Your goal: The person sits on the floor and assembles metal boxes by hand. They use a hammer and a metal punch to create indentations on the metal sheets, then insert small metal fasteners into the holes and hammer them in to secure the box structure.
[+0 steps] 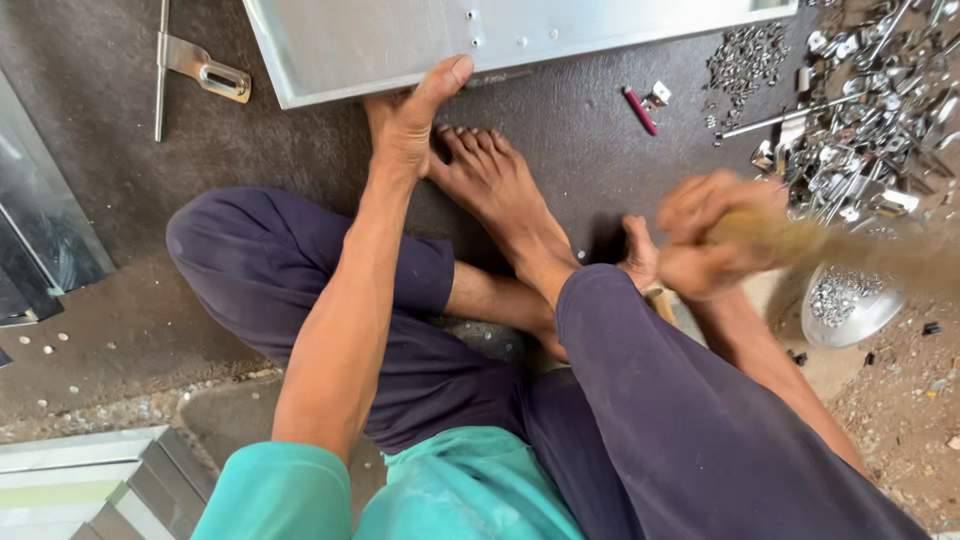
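Note:
I sit cross-legged on a dark floor mat. My left hand (408,118) reaches forward, thumb up against the near edge of a flat shiny metal sheet (400,40), fingers under or at its rim. My right hand (715,235) is blurred with motion and closed around a wooden handle (800,240) that points right; the tool's head is smeared and cannot be made out. My bare feet (500,190) lie between the two hands.
A heap of small metal brackets, screws and rods (860,110) covers the upper right. A shiny metal bowl (850,305) holds small fasteners. A red pen-like item (640,110) lies nearby. A metal hinge strap (205,70) and metal profiles (40,230) sit left.

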